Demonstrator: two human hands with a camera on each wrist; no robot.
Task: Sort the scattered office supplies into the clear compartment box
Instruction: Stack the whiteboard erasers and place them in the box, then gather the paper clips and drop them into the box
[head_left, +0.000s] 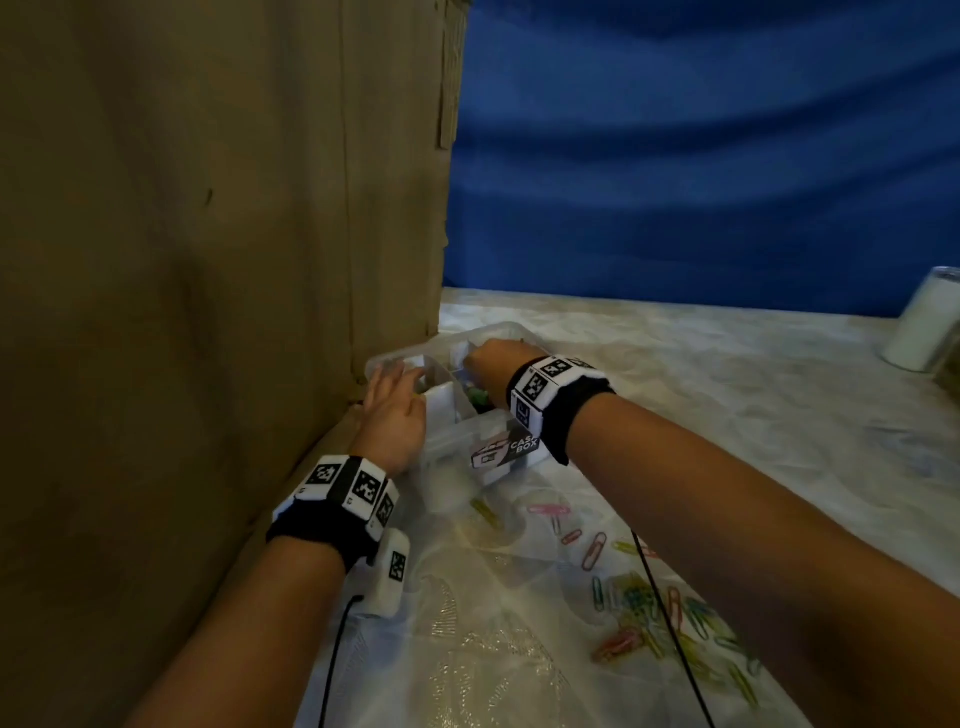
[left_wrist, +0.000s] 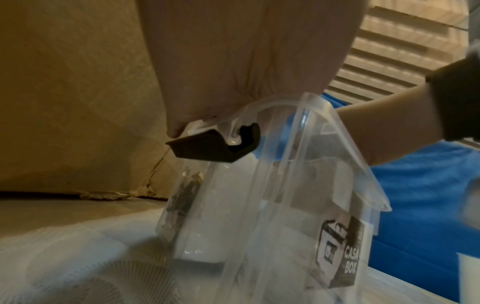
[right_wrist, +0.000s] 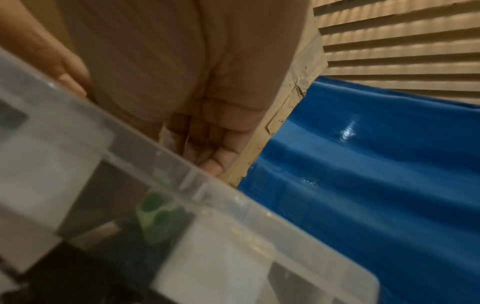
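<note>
The clear compartment box (head_left: 447, 441) with a "CASA BOX" label stands against the cardboard wall; white dividers show inside. My left hand (head_left: 392, 410) rests on its left rim with the fingers stretched out, the palm above the black latch (left_wrist: 215, 146). My right hand (head_left: 488, 358) reaches down into the far part of the box. Its fingers (right_wrist: 215, 152) are curled just over the rim (right_wrist: 187, 170), and what they hold, if anything, is hidden. A green item (right_wrist: 155, 218) lies in one compartment. Several coloured paper clips (head_left: 644, 608) lie scattered on the table in front of the box.
A tall cardboard box (head_left: 208, 260) walls off the left side, touching the clear box. A white cylinder (head_left: 922, 327) stands at the far right. Blue cloth (head_left: 701, 156) hangs behind the white patterned tablecloth (head_left: 701, 389). Black cables (head_left: 670, 634) run from both wristbands.
</note>
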